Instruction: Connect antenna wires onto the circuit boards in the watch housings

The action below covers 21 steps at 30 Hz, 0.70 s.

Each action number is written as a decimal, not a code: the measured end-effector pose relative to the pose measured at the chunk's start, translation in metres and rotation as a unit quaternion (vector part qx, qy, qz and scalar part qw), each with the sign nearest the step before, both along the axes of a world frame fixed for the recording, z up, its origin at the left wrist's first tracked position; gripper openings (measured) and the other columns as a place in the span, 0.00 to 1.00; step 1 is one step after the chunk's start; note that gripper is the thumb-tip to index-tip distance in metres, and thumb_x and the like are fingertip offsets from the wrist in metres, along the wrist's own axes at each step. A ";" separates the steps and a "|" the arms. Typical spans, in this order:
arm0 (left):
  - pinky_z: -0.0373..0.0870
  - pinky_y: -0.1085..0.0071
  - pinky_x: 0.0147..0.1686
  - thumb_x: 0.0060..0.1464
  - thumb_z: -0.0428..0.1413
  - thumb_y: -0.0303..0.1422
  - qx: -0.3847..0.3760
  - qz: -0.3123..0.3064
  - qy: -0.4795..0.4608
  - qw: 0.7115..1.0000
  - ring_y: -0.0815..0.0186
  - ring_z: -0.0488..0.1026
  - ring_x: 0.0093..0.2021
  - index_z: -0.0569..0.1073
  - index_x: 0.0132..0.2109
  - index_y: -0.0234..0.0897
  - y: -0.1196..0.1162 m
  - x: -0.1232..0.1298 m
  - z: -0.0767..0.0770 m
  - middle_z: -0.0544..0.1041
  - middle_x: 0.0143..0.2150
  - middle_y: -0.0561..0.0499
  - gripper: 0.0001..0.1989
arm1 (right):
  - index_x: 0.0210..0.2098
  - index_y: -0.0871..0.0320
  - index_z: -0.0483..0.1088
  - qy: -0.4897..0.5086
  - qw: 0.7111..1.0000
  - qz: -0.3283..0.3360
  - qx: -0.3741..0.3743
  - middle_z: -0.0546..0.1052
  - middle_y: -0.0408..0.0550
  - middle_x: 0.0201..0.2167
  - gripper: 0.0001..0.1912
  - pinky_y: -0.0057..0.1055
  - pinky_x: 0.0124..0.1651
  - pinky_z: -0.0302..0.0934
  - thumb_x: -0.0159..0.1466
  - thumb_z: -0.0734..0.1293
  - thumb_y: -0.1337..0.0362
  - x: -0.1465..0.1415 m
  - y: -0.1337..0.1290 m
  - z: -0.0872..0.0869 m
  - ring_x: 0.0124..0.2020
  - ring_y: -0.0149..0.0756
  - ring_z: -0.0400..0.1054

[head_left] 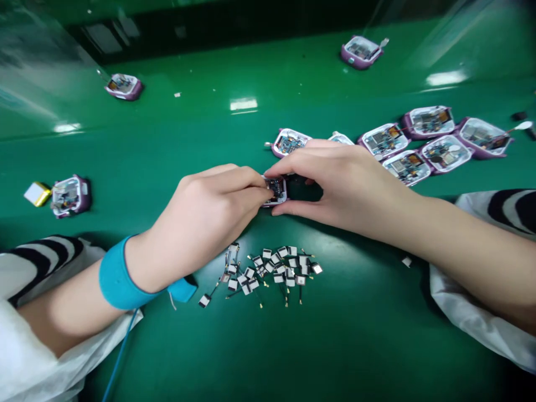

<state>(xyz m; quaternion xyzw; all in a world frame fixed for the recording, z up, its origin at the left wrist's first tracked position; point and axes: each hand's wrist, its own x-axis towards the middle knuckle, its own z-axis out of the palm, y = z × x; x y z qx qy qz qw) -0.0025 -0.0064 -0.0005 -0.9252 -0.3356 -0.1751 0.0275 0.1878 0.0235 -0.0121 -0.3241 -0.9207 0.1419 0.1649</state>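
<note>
Before me, a small purple device case [280, 191] with its circuit board showing is between both hands. My right hand [335, 173] grips its edges, the thumb at the near side and the index finger at the far side. My left hand [218, 206], wearing a teal wrist strap [121, 276], is closed, its fingertips pressed onto the board and covering the case's left part. Anything between those fingertips is hidden. Just below the hands lies a loose pile of small square antenna-like parts [278, 268] with short black leads.
Several similar purple cases [408, 167] stand in a group at the right. Single ones sit at the far left [124, 85], the far right [360, 52] and the left with a yellow-edged battery [37, 194]. A blue cord [119, 357] runs down from the strap over the green tabletop [318, 352].
</note>
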 end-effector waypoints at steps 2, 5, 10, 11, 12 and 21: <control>0.69 0.75 0.31 0.54 0.51 0.28 0.000 0.001 -0.010 1.000 0.69 0.72 0.33 0.73 0.35 0.37 0.000 0.001 -0.001 0.76 0.35 0.54 0.05 | 0.40 0.59 0.67 -0.005 1.000 -0.002 0.002 0.74 0.44 0.36 0.16 0.32 0.37 0.59 0.55 0.66 0.56 0.000 0.000 0.001 0.38 0.37 0.67; 0.69 0.76 0.31 0.53 0.52 0.28 -0.008 0.012 -0.021 1.000 0.70 0.72 0.34 0.73 0.35 0.37 -0.001 0.001 0.000 0.76 0.35 0.55 0.05 | 0.40 0.59 0.67 -0.005 1.000 0.001 0.009 0.74 0.44 0.35 0.17 0.32 0.36 0.59 0.54 0.67 0.56 0.001 -0.001 0.001 0.38 0.37 0.67; 0.68 0.75 0.32 0.53 0.52 0.28 -0.004 0.017 -0.001 1.000 0.70 0.72 0.35 0.72 0.36 0.38 -0.004 0.002 0.002 0.75 0.37 0.55 0.05 | 0.39 0.59 0.67 -0.009 1.000 -0.001 0.013 0.74 0.44 0.35 0.16 0.34 0.36 0.59 0.55 0.67 0.57 0.001 -0.001 0.002 0.39 0.38 0.67; 0.68 0.75 0.32 0.53 0.52 0.27 -0.001 0.019 0.001 1.000 0.70 0.72 0.35 0.72 0.36 0.38 -0.004 0.002 0.002 0.75 0.37 0.55 0.05 | 0.39 0.59 0.67 -0.012 1.000 -0.001 0.012 0.74 0.44 0.35 0.16 0.34 0.36 0.59 0.54 0.67 0.57 0.001 -0.001 0.003 0.39 0.38 0.67; 0.68 0.75 0.32 0.53 0.52 0.27 0.003 0.022 0.001 1.000 0.70 0.72 0.35 0.72 0.36 0.37 -0.005 0.003 0.002 0.75 0.37 0.54 0.05 | 0.39 0.59 0.68 -0.014 1.000 -0.002 0.012 0.74 0.44 0.35 0.16 0.34 0.36 0.59 0.54 0.67 0.57 0.001 -0.001 0.003 0.38 0.39 0.67; 0.65 0.73 0.28 0.55 0.50 0.29 -0.007 0.028 0.025 0.999 0.68 0.70 0.34 0.74 0.37 0.37 -0.004 0.003 0.002 0.74 0.35 0.51 0.08 | 0.38 0.56 0.68 -0.039 0.999 -0.021 0.006 0.73 0.43 0.34 0.16 0.33 0.36 0.60 0.53 0.67 0.54 0.000 -0.001 0.004 0.39 0.38 0.67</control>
